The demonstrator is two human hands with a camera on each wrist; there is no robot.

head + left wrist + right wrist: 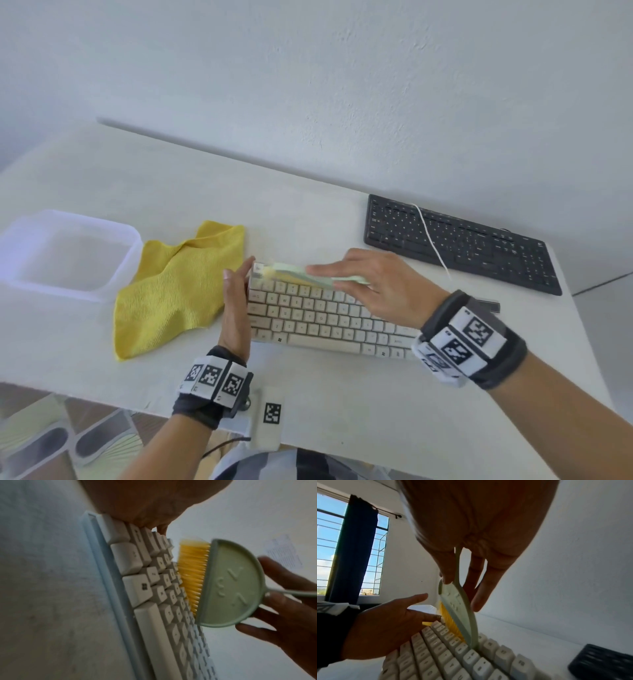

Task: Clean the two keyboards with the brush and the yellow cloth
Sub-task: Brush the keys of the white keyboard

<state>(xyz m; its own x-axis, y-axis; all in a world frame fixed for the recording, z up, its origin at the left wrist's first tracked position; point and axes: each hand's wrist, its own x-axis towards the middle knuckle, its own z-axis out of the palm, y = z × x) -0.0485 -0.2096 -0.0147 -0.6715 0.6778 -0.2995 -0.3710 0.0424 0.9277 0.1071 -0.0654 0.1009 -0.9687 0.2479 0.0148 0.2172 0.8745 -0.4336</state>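
Head view: I see the white keyboard (pixel 329 320) lying near the front edge of the white table (pixel 171 178). My right hand (pixel 380 284) grips the pale green brush (pixel 308 274), its yellow bristles down on the keyboard's far left corner. My left hand (pixel 236 301) stands on edge against the keyboard's left end, fingers straight, holding nothing. The yellow cloth (pixel 178 287) lies rumpled just left of that hand, touching a clear plastic tub (pixel 20 253). The black keyboard (pixel 459 243) sits well apart at the far right, a white cord (pixel 431 236) draped across it.

Left wrist view: brush (pixel 229 582) shows a half-round green back with raised lettering; bristles (pixel 192 574) meet the top key rows of the white keyboard (pixel 154 615). Right hand (pixel 283 615) holds it from behind, fingers spread. Left hand (pixel 133 503) rests on the keyboard's end.

Right wrist view: right hand (pixel 471 527) pinches the brush (pixel 462 615) handle, thumb on its back. Left hand (pixel 385 628) flat, fingers extended beside the white keyboard (pixel 445 655). Corner of the black keyboard (pixel 600 660) at lower right
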